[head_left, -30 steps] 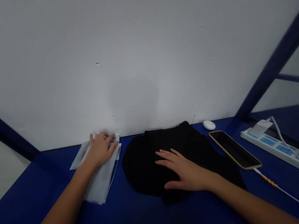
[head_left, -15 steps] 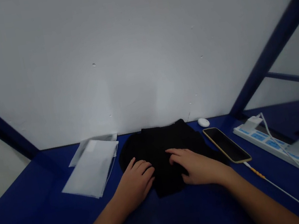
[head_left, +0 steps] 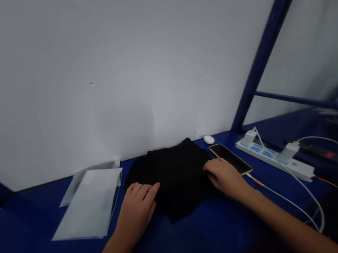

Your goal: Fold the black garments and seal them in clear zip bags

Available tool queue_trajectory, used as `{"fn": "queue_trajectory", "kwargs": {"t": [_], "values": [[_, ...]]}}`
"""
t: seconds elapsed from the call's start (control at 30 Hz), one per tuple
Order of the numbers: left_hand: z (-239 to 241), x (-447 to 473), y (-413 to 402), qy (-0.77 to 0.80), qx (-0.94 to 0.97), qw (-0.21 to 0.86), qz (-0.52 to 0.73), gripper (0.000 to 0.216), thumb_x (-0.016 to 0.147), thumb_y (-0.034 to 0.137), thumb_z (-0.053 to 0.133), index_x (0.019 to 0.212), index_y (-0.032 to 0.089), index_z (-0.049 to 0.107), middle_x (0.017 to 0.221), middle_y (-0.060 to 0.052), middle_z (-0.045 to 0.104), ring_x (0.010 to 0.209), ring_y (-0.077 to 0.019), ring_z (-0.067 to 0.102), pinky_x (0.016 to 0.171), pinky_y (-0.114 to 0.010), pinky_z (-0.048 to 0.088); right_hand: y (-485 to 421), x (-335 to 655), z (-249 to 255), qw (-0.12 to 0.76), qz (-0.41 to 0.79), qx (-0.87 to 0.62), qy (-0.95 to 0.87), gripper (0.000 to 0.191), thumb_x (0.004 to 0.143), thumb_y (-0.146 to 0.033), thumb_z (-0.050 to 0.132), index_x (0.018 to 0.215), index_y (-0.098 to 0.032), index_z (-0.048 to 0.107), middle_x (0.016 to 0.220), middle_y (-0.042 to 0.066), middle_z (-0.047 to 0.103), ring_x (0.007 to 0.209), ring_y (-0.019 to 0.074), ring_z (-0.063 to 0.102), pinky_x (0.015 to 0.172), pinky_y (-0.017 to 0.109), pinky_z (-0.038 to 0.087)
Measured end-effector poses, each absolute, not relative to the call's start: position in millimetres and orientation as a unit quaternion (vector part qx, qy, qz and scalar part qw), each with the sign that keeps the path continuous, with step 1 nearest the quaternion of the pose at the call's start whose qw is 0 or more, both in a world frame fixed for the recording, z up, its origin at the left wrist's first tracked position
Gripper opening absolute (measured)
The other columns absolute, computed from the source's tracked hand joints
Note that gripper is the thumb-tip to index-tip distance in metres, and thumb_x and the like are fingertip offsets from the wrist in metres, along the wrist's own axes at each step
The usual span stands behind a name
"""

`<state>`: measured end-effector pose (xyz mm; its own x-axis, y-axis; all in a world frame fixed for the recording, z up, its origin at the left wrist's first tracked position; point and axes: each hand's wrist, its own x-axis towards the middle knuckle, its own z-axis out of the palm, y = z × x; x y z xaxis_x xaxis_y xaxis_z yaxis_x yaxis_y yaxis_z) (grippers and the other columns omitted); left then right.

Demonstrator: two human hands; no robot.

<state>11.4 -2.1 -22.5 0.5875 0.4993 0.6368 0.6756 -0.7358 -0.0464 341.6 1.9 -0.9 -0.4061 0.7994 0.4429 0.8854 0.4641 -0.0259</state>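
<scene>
A black folded garment (head_left: 177,173) lies on the blue tabletop against the wall; its exact kind is hard to make out in the dark folds. My left hand (head_left: 137,208) rests on its left edge, fingers stretched out and lying on the cloth. At the right edge, my right hand (head_left: 227,177) has its fingers bent down around the fabric, the tips partly lost against the black. A phone (head_left: 230,158) with a yellowish rim lies just beyond the right hand.
White translucent bags (head_left: 87,204) lie flat on the left. A small white rounded case (head_left: 209,139) sits by the wall. On the right are a power strip (head_left: 276,160) with plugged-in chargers and a white cable (head_left: 287,201). Blue frame posts (head_left: 266,48) border the table (head_left: 184,250).
My view has turned to the right. My right hand has moved from the middle of the garment to its right edge, its fingers now bent. My left hand stays at the left side.
</scene>
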Motion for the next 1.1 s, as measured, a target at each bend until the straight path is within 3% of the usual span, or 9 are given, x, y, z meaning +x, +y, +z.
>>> {"fn": "queue_trajectory", "kwargs": {"t": [0.2, 0.33, 0.47, 0.6, 0.7, 0.83, 0.97, 1.1], "values": [[-2, -6, -18, -0.260, -0.866, 0.139, -0.404, 0.052, 0.085, 0.003, 0.054, 0.135, 0.017, 0.047, 0.100, -0.008, 0.067, 0.083, -0.0193, 0.060, 0.078, -0.038, 0.051, -52, 375, 31, 0.303, -0.162, -0.483, -0.805, 0.023, 0.086, -0.007, 0.042, 0.086, -0.022, 0.060, 0.076, 0.005, 0.064, 0.073, 0.0220, 0.058, 0.070, 0.037, 0.043], [-12, -12, -38, -0.235, -0.884, 0.098, -0.391, 0.054, 0.087, 0.004, 0.054, 0.138, 0.018, 0.042, 0.090, -0.005, 0.067, 0.074, -0.0162, 0.059, 0.070, -0.033, 0.051, -69, 380, 36, 0.283, -0.096, -0.515, -0.804, 0.021, 0.083, -0.012, 0.042, 0.082, -0.023, 0.060, 0.074, 0.005, 0.064, 0.070, 0.0218, 0.058, 0.069, 0.037, 0.045], [-18, -9, -44, -0.276, -0.881, 0.066, -0.379, 0.038, 0.095, 0.015, 0.051, 0.132, 0.023, 0.047, 0.079, -0.001, 0.065, 0.066, -0.0151, 0.060, 0.062, -0.028, 0.050, -48, 383, 34, 0.259, -0.026, -0.558, -0.788, 0.021, 0.083, -0.017, 0.041, 0.082, -0.023, 0.061, 0.079, 0.004, 0.068, 0.074, 0.0214, 0.062, 0.071, 0.035, 0.047], [2, 3, -9, -0.393, -0.830, 0.005, -0.396, 0.027, 0.099, 0.031, 0.049, 0.125, 0.024, 0.053, 0.108, -0.006, 0.068, 0.092, -0.0203, 0.067, 0.079, -0.034, 0.055, 4, 383, 39, 0.226, 0.001, -0.586, -0.778, 0.022, 0.085, -0.017, 0.042, 0.092, -0.022, 0.063, 0.089, 0.004, 0.070, 0.081, 0.0210, 0.065, 0.074, 0.032, 0.048], [10, 12, 34, -0.492, -0.791, -0.041, -0.361, 0.030, 0.098, 0.034, 0.050, 0.123, 0.019, 0.056, 0.108, -0.008, 0.068, 0.095, -0.0230, 0.066, 0.085, -0.038, 0.054, 46, 377, 36, 0.165, -0.034, -0.606, -0.778, 0.025, 0.086, -0.015, 0.046, 0.103, -0.018, 0.064, 0.100, 0.008, 0.070, 0.091, 0.0226, 0.065, 0.081, 0.033, 0.047], [-3, 14, 60, -0.528, -0.807, 0.007, -0.266, 0.033, 0.096, 0.030, 0.049, 0.124, 0.015, 0.059, 0.120, -0.014, 0.062, 0.108, -0.0292, 0.061, 0.091, -0.048, 0.050, 68, 365, 22, 0.106, -0.055, -0.606, -0.787, 0.026, 0.085, -0.011, 0.051, 0.105, -0.015, 0.067, 0.109, 0.013, 0.066, 0.104, 0.0260, 0.061, 0.090, 0.037, 0.045], [-13, 10, 40, -0.462, -0.858, 0.032, -0.222, 0.036, 0.098, 0.042, 0.046, 0.128, 0.025, 0.058, 0.136, -0.008, 0.058, 0.127, -0.0305, 0.049, 0.108, -0.060, 0.032, 47, 359, 14, 0.147, 0.002, -0.554, -0.819, 0.026, 0.095, -0.027, 0.050, 0.115, -0.018, 0.064, 0.119, 0.011, 0.064, 0.111, 0.0242, 0.058, 0.099, 0.041, 0.043], [-21, 6, 23, -0.402, -0.898, 0.020, -0.175, 0.051, 0.092, 0.047, 0.058, 0.137, 0.026, 0.048, 0.132, -0.008, 0.061, 0.124, -0.0290, 0.053, 0.115, -0.066, 0.014, 21, 366, 8, 0.128, 0.126, -0.493, -0.851, 0.061, 0.082, -0.050, 0.069, 0.134, -0.022, 0.055, 0.138, 0.011, 0.056, 0.127, 0.0278, 0.051, 0.107, 0.044, 0.039]]}}
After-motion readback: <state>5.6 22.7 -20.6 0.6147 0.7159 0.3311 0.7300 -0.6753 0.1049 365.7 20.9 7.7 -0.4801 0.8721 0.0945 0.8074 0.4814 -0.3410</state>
